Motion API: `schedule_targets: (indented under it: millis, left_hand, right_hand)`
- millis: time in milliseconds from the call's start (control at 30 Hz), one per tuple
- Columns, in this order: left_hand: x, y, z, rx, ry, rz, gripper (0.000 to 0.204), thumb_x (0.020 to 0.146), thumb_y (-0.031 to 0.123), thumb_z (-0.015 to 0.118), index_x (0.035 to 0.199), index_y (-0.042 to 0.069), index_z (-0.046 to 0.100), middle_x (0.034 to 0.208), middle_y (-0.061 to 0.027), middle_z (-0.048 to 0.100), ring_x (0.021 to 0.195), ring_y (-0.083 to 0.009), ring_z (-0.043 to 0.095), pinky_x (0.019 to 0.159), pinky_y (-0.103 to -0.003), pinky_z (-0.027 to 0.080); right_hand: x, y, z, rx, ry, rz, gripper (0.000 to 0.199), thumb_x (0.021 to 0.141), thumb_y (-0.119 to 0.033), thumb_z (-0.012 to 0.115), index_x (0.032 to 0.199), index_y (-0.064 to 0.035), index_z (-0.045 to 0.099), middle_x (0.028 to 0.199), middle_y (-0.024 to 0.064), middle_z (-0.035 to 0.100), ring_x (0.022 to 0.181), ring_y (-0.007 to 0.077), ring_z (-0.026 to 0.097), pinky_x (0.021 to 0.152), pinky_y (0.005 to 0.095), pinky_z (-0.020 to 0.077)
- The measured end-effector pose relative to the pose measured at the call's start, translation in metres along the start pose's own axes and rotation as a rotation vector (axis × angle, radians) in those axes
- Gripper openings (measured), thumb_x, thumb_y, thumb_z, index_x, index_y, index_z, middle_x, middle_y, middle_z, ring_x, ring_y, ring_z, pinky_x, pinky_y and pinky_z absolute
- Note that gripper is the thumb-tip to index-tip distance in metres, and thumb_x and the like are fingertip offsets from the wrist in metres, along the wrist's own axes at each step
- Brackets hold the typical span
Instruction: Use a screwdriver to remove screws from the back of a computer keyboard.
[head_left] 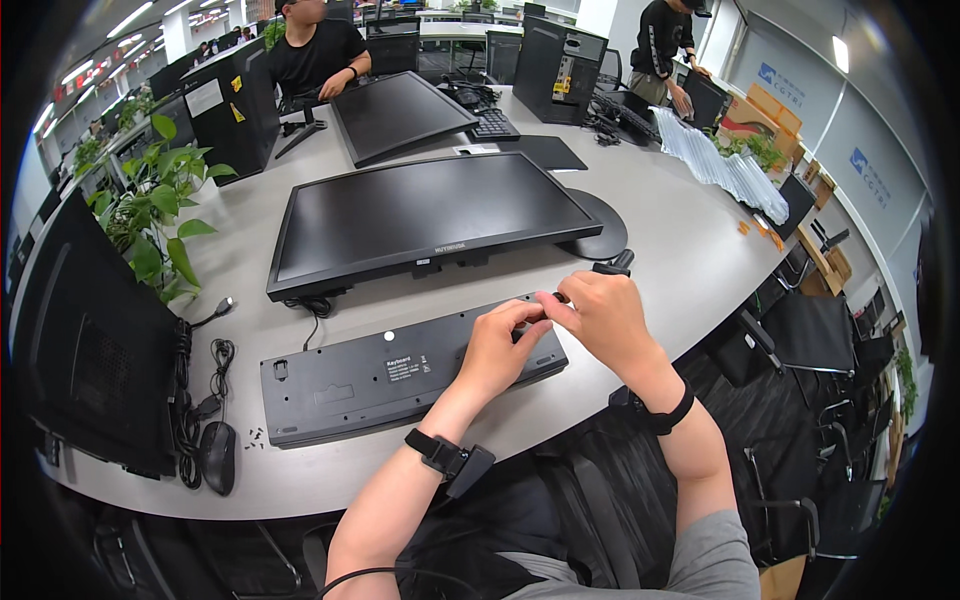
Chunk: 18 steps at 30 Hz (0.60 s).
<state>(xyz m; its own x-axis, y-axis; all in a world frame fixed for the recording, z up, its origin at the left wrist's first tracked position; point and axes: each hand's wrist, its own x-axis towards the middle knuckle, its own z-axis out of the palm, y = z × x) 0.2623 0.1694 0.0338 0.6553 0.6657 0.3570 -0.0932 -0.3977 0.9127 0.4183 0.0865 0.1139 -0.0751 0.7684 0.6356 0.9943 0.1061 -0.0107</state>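
A black keyboard (340, 385) lies upside down in front of me, its labelled underside facing up. My left hand (500, 345) rests at its right end, fingers curled and pinched over the far right corner. My right hand (605, 315) is closed just beyond that corner, its fingertips close to the left hand's. A small dark piece shows at its fingers, and a black object (618, 264) juts out behind the hand; I cannot make out what either is. Several tiny dark screws (254, 438) are scattered left of the keyboard.
A black monitor (430, 210) lies screen up beyond the keyboard, near a round base (600, 225). A mouse (217, 455) with bundled cable, a black computer case (90, 340) and a leafy plant (160, 210) stand left. Two people work across the table; chairs are at right.
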Motion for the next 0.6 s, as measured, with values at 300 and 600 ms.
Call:
schedule_targets:
  millis: [300,600]
  left_hand:
    - [0.0,-0.005,0.001,0.01,0.013,0.044,0.021,0.1,0.014,0.076,0.117,0.002,0.078,0.108,-0.0127,0.078,0.089,-0.0284,0.072,0.081,-0.037,0.056]
    - [0.0,-0.004,0.003,0.007,0.016,0.039,0.019,0.101,0.011,0.074,0.117,0.001,0.077,0.104,-0.0131,0.076,0.082,-0.0269,0.069,0.078,-0.037,0.055]
  right_hand:
    - [0.004,-0.007,0.001,-0.108,-0.04,-0.014,0.046,0.097,-0.038,0.077,0.067,-0.007,0.061,0.059,0.0093,0.061,0.053,0.0313,0.064,0.051,0.0403,0.0472]
    - [0.006,-0.014,0.002,-0.144,-0.109,0.08,0.045,0.098,-0.04,0.077,0.07,-0.0063,0.065,0.064,0.01,0.061,0.056,0.0326,0.066,0.052,0.0406,0.0487]
